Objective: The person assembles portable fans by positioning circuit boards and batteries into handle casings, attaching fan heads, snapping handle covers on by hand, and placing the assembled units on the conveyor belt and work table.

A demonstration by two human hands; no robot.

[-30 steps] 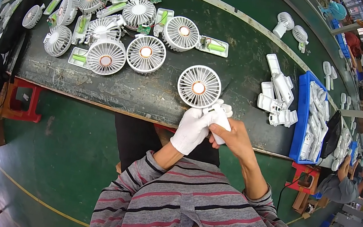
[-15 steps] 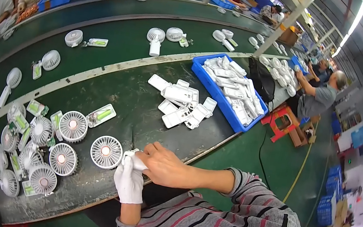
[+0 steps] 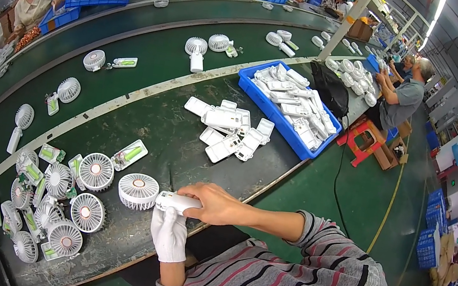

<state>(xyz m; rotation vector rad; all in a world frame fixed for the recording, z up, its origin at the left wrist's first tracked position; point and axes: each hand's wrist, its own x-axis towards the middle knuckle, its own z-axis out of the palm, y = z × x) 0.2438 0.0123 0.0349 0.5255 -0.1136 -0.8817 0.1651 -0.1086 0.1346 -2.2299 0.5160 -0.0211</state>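
Note:
A white handheld fan (image 3: 139,187) with a round slatted head is in front of me, its cage tilted upward over the table's near part. Its white handle (image 3: 177,202) points to the right, between my hands. My left hand (image 3: 168,235), in a white glove, is closed around the handle's underside close to the fan head. Bare, my right hand (image 3: 217,204) grips the handle's right end with the thumb below and fingers above. Left of the fan lies a cluster of white fans (image 3: 88,213), several with opened handles showing green cells. One opened handle (image 3: 130,154) lies just behind.
White handle covers (image 3: 224,119) lie in a loose pile mid-table. Behind them stands a blue crate (image 3: 274,111) of white parts beside a black bag (image 3: 329,90). A green conveyor belt (image 3: 148,46) carrying fans curves past the table. Co-workers sit at far left, back and right.
The fan I hold has turned, so its cage now faces more upward and its side rim shows. The handle has come into view between my hands, and my right fingers have shifted along it.

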